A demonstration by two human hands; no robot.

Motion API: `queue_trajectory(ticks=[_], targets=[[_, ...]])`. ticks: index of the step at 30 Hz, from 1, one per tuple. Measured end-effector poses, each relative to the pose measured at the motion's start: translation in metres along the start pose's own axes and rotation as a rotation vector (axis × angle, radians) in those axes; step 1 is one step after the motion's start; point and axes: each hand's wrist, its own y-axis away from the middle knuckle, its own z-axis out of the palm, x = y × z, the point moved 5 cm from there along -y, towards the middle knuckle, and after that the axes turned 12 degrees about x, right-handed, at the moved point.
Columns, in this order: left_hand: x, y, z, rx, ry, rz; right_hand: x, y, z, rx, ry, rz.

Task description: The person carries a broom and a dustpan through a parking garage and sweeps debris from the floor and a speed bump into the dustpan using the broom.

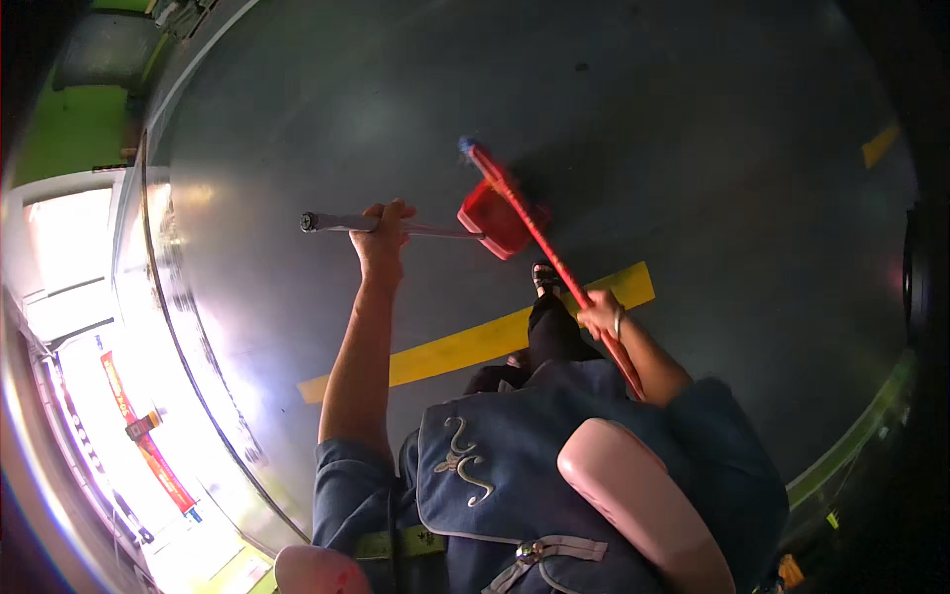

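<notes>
My left hand (pixel 381 230) is closed around the pale upper handle of a long-handled dustpan (pixel 487 220). Its red pan is low by the floor, just beyond my front foot. In my right hand (pixel 600 315) is a red-handled broom (pixel 539 236), held slantwise across my front. The broom's far end, tipped in blue, reaches past the pan, and its shaft crosses over part of the pan. The near end runs back beside my right forearm. Whether the broom's far end touches the floor cannot be made out, and what the pan holds is hidden.
A yellow stripe (pixel 455 349) crosses the grey floor (pixel 693 148) under my feet. One sandalled foot (pixel 544 279) is forward, beside the pan. To the left is a bright doorway (pixel 74 233) with a red banner (pixel 143 431). A small dark spot (pixel 582 67) lies far ahead.
</notes>
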Motion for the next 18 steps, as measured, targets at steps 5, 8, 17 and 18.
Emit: queue_trajectory(ticks=[5, 8, 17, 18], targets=[[0.0, -0.002, -0.007, -0.03, 0.012, 0.033, -0.003, 0.065, -0.033, 0.142, 0.26, -0.464], [-0.002, -0.021, 0.001, -0.069, 0.008, 0.068, -0.01, 0.042, -0.037, 0.323, 0.391, -0.488], [-0.012, -0.018, 0.024, -0.244, -0.085, 0.056, 0.017, -0.05, -0.009, 0.273, -0.012, -0.051], [-0.007, -0.018, 0.025, -0.23, 0.029, 0.074, 0.009, -0.063, -0.007, 0.31, -0.083, -0.038]])
